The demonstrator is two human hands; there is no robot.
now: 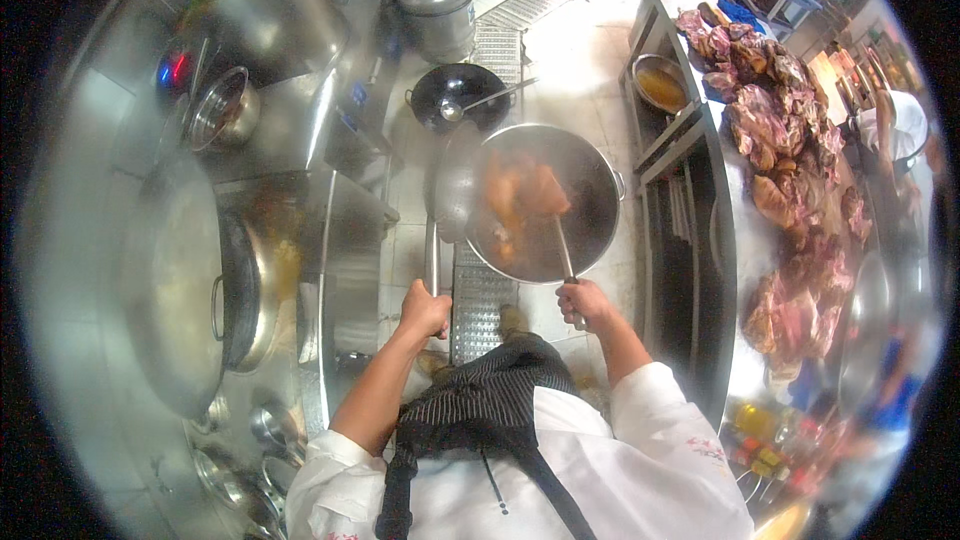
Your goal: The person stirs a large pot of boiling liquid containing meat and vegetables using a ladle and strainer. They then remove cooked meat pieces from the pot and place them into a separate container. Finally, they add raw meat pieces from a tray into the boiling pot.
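My left hand (426, 310) grips the upright metal handle of a large round steel strainer or ladle (454, 184), whose bowl is at the left rim of a big steel stockpot (616, 202). With my right hand (585, 305) I hold a long-handled tool (563, 244); its far end meets a reddish-brown piece of meat (546, 191) over the pot. More meat (499, 184) lies beside that piece, blurred by steam. The pot stands on the floor. Behind it is a black wok (480, 82) with a steel ladle (451, 111) in it.
Large meat pieces (780, 127) cover the right-hand table, with a pan of yellowish liquid (661, 84) on a shelf at its side. A gas cylinder (435, 4) stands beyond the wok. Steel counters (352, 240) with a large pan (259, 292) run along the left. A floor grate (480, 315) passes under me.
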